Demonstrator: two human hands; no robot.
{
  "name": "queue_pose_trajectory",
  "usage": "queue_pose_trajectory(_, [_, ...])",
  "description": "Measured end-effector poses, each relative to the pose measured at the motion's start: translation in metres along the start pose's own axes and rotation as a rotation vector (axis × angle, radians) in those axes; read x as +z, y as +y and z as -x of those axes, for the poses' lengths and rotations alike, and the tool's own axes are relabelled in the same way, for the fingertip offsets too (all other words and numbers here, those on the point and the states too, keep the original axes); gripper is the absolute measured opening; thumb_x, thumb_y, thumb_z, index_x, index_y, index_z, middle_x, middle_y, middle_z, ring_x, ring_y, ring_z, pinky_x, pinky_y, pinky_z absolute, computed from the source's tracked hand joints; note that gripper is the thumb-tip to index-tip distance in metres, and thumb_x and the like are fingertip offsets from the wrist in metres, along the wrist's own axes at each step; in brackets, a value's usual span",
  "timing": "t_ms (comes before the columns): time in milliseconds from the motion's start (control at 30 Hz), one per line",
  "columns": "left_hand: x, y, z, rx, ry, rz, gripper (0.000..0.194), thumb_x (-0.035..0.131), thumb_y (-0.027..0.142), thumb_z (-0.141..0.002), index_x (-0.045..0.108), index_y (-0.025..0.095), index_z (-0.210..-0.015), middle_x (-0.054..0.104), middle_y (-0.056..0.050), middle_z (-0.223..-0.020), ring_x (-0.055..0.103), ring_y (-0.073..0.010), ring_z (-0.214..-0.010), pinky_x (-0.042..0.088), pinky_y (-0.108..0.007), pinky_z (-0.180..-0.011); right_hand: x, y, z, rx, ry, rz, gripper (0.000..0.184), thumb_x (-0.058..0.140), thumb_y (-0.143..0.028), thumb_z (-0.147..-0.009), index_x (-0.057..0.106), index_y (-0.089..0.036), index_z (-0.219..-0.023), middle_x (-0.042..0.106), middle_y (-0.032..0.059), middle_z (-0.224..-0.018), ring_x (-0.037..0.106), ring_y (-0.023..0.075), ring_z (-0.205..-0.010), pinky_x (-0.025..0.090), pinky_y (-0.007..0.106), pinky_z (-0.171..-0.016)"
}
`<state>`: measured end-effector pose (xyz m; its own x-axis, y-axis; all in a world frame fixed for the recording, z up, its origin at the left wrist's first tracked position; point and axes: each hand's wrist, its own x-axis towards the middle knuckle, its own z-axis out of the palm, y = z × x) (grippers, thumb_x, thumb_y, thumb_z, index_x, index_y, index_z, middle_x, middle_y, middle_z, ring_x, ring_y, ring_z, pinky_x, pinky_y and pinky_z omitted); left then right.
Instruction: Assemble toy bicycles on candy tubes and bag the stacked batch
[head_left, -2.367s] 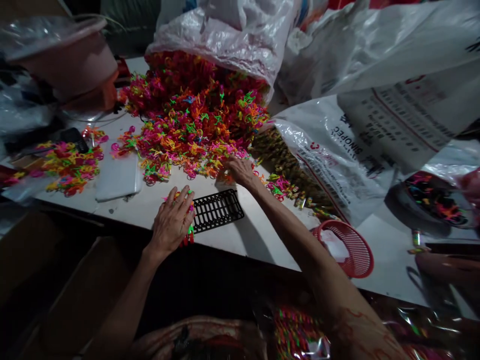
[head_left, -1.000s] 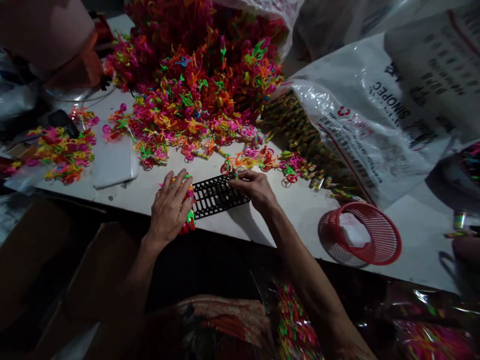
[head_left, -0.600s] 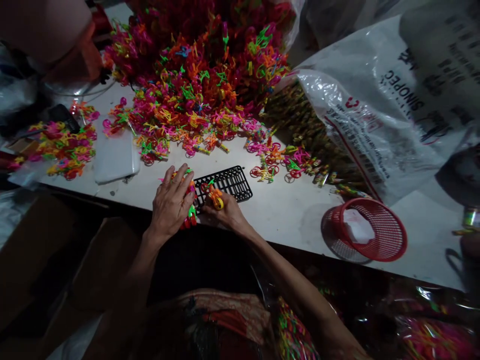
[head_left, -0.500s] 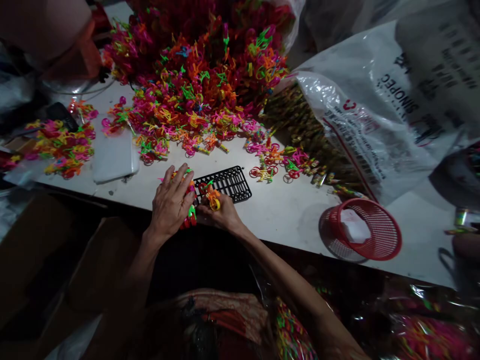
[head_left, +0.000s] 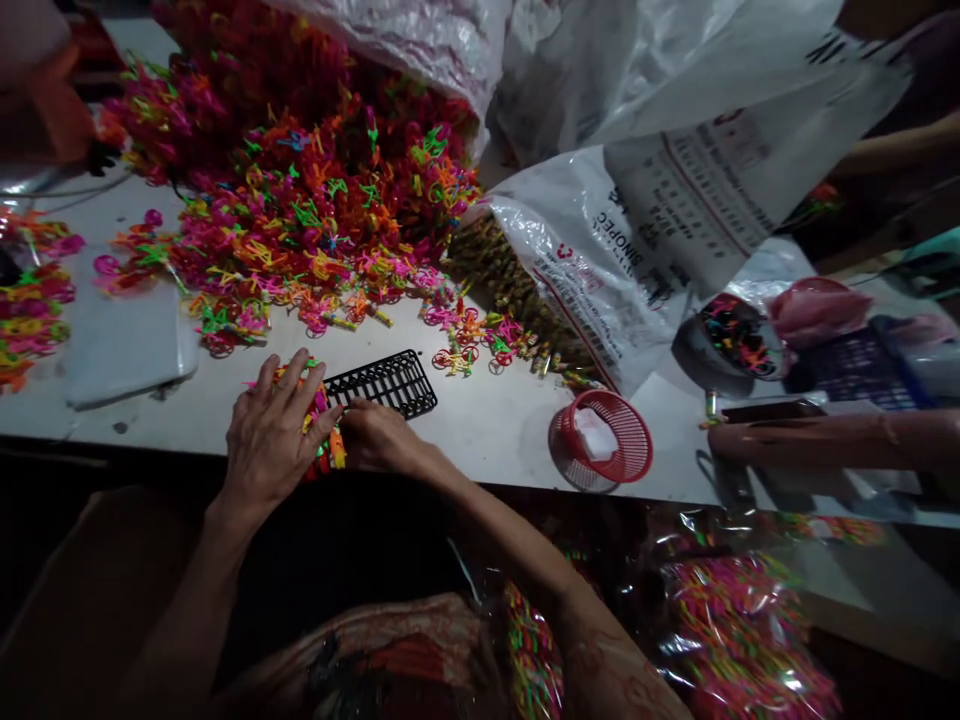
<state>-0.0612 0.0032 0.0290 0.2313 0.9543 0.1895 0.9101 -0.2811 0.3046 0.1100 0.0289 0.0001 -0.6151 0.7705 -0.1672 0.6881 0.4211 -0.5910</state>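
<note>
My left hand (head_left: 271,432) lies with fingers stretched over a cluster of small bright plastic toys (head_left: 324,455) at the left end of a black slotted plastic tray (head_left: 390,385). Orange, red, green and pink parts stick out beyond its fingers. Against the tray's near edge, my right hand (head_left: 386,440) is closed, its fingertips beside the toys and close to my left thumb. What those fingers hold, if anything, is hidden. The right part of the tray shows bare slots.
Behind the tray rises a big heap of colourful plastic toys (head_left: 300,200). Thin sticks (head_left: 517,285) spill from a white printed sack (head_left: 592,250). A red mesh basket (head_left: 636,440) stands right, a clear flat box (head_left: 127,340) left. Another person's arm (head_left: 911,145) shows far right.
The view has swung right, so the table's things sit further left. The orange toy with a yellow ring, seen at my right hand before, no longer shows there; an orange part now sits beside my left thumb.
</note>
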Motion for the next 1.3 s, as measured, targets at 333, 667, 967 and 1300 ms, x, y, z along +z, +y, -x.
queue_pose_trajectory(333, [-0.002, 0.006, 0.000, 0.010, 0.033, -0.044, 0.045, 0.034, 0.033, -0.095, 0.050, 0.026, -0.137, 0.045, -0.009, -0.148, 0.035, -0.0331, -0.139, 0.016, -0.066, -0.112, -0.111, 0.101, 0.004, 0.304, -0.061, 0.677, 0.036, 0.037, -0.017, -0.094, 0.068, -0.019, -0.111, 0.058, 0.0154, -0.123, 0.059, 0.0249, -0.093, 0.034, 0.033, -0.073])
queue_pose_trajectory(667, [0.003, 0.004, 0.001, 0.004, 0.058, -0.053, 0.044, 0.036, 0.032, -0.095, 0.050, 0.029, -0.136, 0.045, -0.007, -0.148, 0.037, -0.0307, -0.139, 0.011, -0.064, -0.114, -0.082, 0.096, 0.024, 0.254, 0.307, 0.110, 0.016, 0.052, -0.016, -0.076, 0.067, -0.015, -0.082, 0.064, 0.0060, -0.080, 0.054, 0.0159, -0.071, 0.036, 0.025, -0.062])
queue_pose_trajectory(967, [0.000, 0.007, -0.001, -0.031, 0.007, -0.101, 0.044, 0.035, 0.032, -0.095, 0.051, 0.026, -0.135, 0.043, -0.007, -0.149, 0.035, -0.0301, -0.140, 0.017, -0.063, -0.113, -0.028, 0.055, -0.008, 0.189, 0.409, -0.515, 0.019, 0.063, -0.027, -0.060, 0.046, -0.020, -0.065, 0.045, -0.0051, -0.062, 0.043, 0.0123, -0.061, 0.033, 0.024, -0.057])
queue_pose_trajectory(1300, [0.001, 0.005, 0.000, -0.003, 0.015, -0.122, 0.047, 0.032, 0.028, -0.095, 0.045, 0.024, -0.140, 0.043, -0.008, -0.149, 0.036, -0.0284, -0.140, 0.015, -0.060, -0.114, -0.004, 0.026, -0.060, 0.074, 0.256, -0.500, 0.007, 0.057, -0.021, -0.073, 0.055, -0.016, -0.069, 0.056, -0.0016, -0.066, 0.049, 0.0123, -0.063, 0.037, 0.022, -0.061])
